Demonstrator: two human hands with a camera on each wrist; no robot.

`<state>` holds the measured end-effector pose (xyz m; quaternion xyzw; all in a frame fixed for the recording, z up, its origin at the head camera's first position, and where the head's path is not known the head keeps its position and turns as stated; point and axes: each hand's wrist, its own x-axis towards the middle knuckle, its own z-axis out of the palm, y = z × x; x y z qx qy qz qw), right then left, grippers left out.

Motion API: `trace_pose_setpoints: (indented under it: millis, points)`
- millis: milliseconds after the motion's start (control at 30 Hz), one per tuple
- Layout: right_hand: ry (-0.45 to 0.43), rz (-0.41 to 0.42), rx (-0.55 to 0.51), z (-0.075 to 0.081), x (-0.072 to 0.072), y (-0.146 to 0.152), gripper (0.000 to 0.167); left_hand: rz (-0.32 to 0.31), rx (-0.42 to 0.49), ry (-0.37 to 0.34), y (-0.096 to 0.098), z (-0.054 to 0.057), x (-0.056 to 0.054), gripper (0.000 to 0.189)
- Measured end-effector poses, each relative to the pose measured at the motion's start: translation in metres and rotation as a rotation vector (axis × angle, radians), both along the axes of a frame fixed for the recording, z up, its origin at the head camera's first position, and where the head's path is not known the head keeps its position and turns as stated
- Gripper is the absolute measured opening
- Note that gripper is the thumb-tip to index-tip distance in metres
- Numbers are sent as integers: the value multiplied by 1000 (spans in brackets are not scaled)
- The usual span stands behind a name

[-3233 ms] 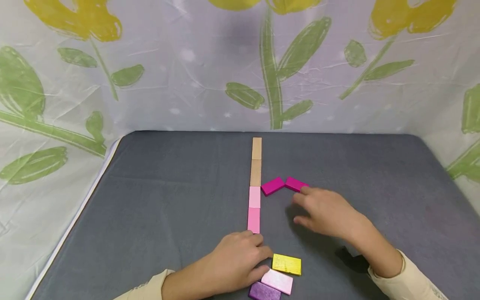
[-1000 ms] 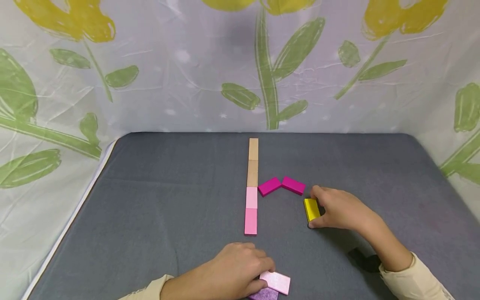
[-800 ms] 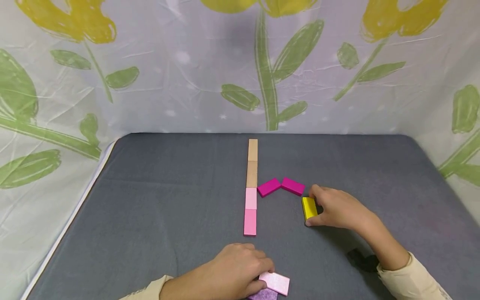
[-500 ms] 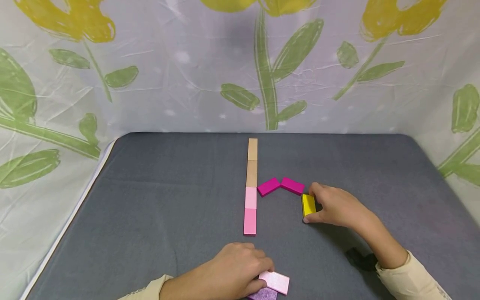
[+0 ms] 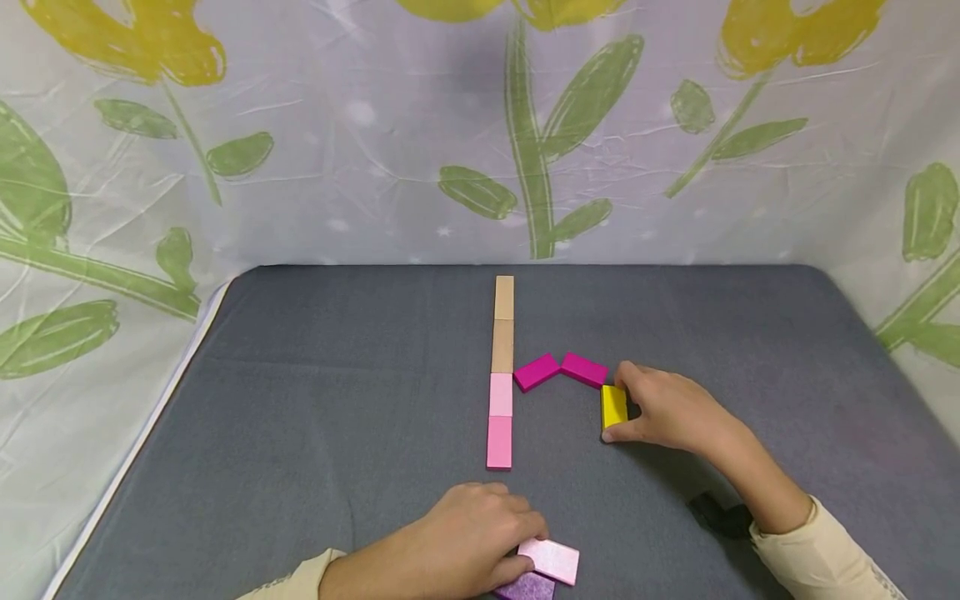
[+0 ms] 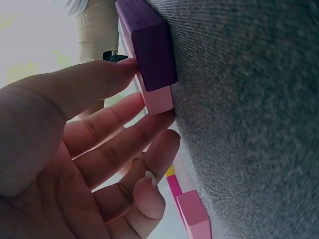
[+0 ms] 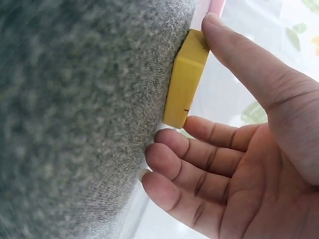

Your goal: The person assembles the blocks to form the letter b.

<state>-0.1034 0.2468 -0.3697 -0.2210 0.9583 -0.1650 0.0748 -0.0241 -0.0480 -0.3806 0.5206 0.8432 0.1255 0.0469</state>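
Thumb and index finger of my right hand (image 5: 667,410) pinch a yellow domino block (image 5: 614,406) at its two ends, flat on the dark cloth. Its far end is right at the near corner of a magenta block (image 5: 584,369); a second magenta block (image 5: 537,372) leads from there to the row. At the front, my left hand (image 5: 472,542) holds a pale pink block (image 5: 551,560) between thumb and fingertips. A purple block (image 6: 153,47) lies against that one, partly covered by the hand in the head view.
A straight row runs up the table's middle: two tan blocks (image 5: 503,346), then a light pink block (image 5: 501,394) and a deeper pink block (image 5: 499,442). Behind the table (image 5: 337,333) hangs a white sheet (image 5: 337,167) with printed flowers.
My right hand has carried the yellow block from beside my left hand to the magenta pair, lately sliding it slightly left and away from me. My left hand has shifted a little toward me.
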Motion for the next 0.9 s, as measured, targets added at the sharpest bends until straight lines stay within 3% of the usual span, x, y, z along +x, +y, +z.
trace_pose_setpoints:
  millis: [133,233,333,467,600,733,900]
  points:
    - [12,1,17,5,4,-1,60,15,10,54,0,-1,0,9]
    - [21,47,7,14,14,-6,51,33,6,84,1,-2,0,14]
    - [-14,168,-23,24,26,-13,37,44,-3,111,5,-2,-1,21]
    - [-154,344,-47,30,43,-25,31,56,-44,108,15,-3,-4,30]
    - [-241,430,-30,28,54,-34,32,73,-91,116,28,-4,-7,36]
    - [-230,440,-15,21,53,-37,29,78,-99,122,40,-5,-11,34]
    - [-242,376,-24,16,44,-29,29,82,-94,145,53,-4,-14,33]
